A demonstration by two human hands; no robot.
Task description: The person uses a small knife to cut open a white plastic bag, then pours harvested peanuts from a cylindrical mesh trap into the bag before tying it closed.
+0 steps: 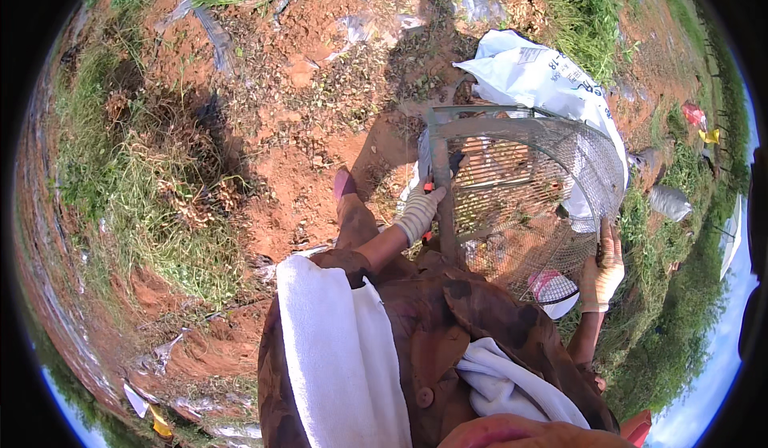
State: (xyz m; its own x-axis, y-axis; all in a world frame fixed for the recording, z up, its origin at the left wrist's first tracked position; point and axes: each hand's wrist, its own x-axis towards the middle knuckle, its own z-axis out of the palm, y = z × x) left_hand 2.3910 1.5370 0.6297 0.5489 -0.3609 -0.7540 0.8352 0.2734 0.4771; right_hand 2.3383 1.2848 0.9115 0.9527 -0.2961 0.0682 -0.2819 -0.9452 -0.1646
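Observation:
Before me a metal frame [442, 178] with a curved wire mesh screen [591, 154] stands at a tilt. My left hand [420, 211], in a striped knit glove, grips the frame's near left bar. Small red parts show beside its fingers; what they belong to is unclear. My right hand [603, 274], also gloved, holds the curved right rim of the mesh. A white sack [540, 79] bearing writing drapes behind and against the mesh's far side. Partly seen through the mesh, a round pink and white thing [553, 292] lies near my right wrist.
Uprooted peanut plants [174, 208] lie heaped on the left, with pods showing. Green plants [576, 16] lie beyond the sack. Torn plastic film [213, 37] and dry leaves [318, 97] are scattered over reddish soil. A grey plastic bag [669, 202] sits far right.

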